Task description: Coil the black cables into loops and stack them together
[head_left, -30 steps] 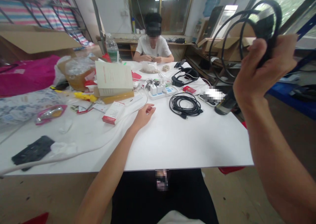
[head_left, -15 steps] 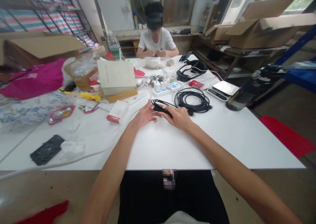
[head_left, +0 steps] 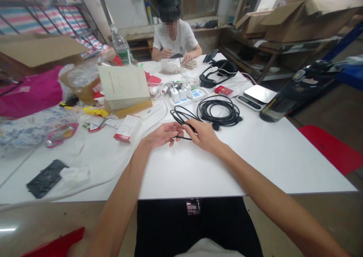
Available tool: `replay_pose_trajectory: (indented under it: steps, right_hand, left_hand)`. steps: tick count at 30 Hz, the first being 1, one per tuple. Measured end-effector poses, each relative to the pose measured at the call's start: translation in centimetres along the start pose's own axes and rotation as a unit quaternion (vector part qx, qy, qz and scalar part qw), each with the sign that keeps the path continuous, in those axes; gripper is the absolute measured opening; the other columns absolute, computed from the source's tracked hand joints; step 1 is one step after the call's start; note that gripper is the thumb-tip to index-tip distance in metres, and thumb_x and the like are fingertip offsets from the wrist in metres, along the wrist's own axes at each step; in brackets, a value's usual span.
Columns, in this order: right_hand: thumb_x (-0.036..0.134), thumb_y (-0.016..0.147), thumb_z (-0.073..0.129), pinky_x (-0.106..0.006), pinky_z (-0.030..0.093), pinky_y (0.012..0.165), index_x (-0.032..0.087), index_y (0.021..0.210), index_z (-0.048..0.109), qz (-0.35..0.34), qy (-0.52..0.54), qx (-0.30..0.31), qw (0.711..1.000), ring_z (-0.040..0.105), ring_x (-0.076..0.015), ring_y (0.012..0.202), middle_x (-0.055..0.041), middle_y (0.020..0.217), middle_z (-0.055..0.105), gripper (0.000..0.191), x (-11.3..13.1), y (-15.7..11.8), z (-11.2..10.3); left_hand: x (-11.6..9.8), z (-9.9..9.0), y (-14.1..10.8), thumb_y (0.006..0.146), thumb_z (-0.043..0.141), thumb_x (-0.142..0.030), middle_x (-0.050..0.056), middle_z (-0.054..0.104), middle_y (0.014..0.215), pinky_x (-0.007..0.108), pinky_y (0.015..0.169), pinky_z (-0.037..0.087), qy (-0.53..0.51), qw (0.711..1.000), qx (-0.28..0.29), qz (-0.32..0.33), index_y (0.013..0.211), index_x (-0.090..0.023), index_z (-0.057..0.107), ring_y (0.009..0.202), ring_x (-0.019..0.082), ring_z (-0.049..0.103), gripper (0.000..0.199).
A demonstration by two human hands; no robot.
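A coiled black cable (head_left: 218, 112) lies on the white table (head_left: 181, 170), just beyond my hands. My right hand (head_left: 204, 135) is closed over several loops of black cable, which stick out past its fingers to the upper left. A single strand runs from under the right hand to my left hand (head_left: 164, 133), whose bent fingers pinch it near their tips. The two hands almost meet, fingertips side by side. A cable plug (head_left: 216, 126) rests beside the right hand, and another end shows at the coil's right edge.
Behind the coil sit a power strip (head_left: 188, 97) with chargers, a red box (head_left: 224, 91) and a scale (head_left: 259, 97). A dark bottle (head_left: 289, 94) stands right. A white-red box (head_left: 127, 128) and a phone-like black slab (head_left: 47, 178) lie left. A person (head_left: 174, 41) works opposite.
The loops in my right hand have spread wider. My left hand has gone from spread fingers to bent ones around a strand. The view has shifted slightly; the co-worker's hands have moved apart.
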State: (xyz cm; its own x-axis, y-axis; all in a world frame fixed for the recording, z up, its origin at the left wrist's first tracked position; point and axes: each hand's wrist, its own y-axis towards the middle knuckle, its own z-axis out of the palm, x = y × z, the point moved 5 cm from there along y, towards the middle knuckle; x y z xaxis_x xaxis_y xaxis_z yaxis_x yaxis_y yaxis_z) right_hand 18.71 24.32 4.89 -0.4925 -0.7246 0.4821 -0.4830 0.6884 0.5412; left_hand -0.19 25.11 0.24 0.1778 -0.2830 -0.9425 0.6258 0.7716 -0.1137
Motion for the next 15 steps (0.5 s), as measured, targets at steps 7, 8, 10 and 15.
replay_pose_trajectory:
  steps: [7, 8, 10, 15]
  right_hand:
    - [0.064, 0.107, 0.054, -0.026, 0.039, 0.066, 0.019, 0.080, 0.059, 0.002, 0.102, -0.119, 0.988, 0.050, -0.0099, 0.063, 0.0008, 0.066, 0.058, 0.053, 2.7, 8.0, -10.3]
    - [0.063, 0.106, 0.058, -0.026, 0.038, 0.065, 0.019, 0.080, 0.059, -0.007, 0.099, -0.118, 0.988, 0.049, -0.0096, 0.062, 0.0010, 0.065, 0.058, 0.051, 3.5, 9.2, -11.7]
    - [0.054, 0.105, 0.065, -0.025, 0.036, 0.061, 0.017, 0.078, 0.061, -0.026, 0.088, -0.112, 0.989, 0.048, -0.0074, 0.059, 0.0013, 0.062, 0.058, 0.046, 5.0, 11.2, -13.9]
    - [0.051, 0.107, 0.062, -0.022, 0.034, 0.057, 0.015, 0.085, 0.067, -0.051, 0.103, -0.208, 0.971, 0.052, -0.0030, 0.060, 0.0009, 0.069, 0.058, 0.042, 6.1, 12.4, -16.8]
  left_hand:
    - [0.3, 0.2, 0.2, 0.080, 0.094, -0.027, 0.004, 0.069, 0.092, 0.023, 0.061, 0.043, 0.047, 0.998, 0.011, -0.026, 0.111, -0.015, 0.078, 0.068, 0.008, 0.059, 0.036]
    - [0.3, 0.1, 0.3, 0.080, 0.094, -0.027, 0.004, 0.068, 0.090, 0.023, 0.060, 0.041, 0.054, 0.998, 0.014, -0.025, 0.110, -0.014, 0.078, 0.068, 0.009, 0.058, 0.035]
    - [0.4, 0.1, 0.3, 0.080, 0.093, -0.027, 0.003, 0.068, 0.088, 0.024, 0.060, 0.038, 0.060, 0.998, 0.017, -0.024, 0.108, -0.014, 0.078, 0.067, 0.009, 0.057, 0.034]
    - [0.6, -0.4, 0.2, 0.074, 0.093, -0.022, 0.006, 0.070, 0.096, 0.024, 0.059, 0.037, 0.063, 0.997, -0.009, -0.038, 0.108, -0.014, 0.079, 0.068, 0.009, 0.056, 0.037]
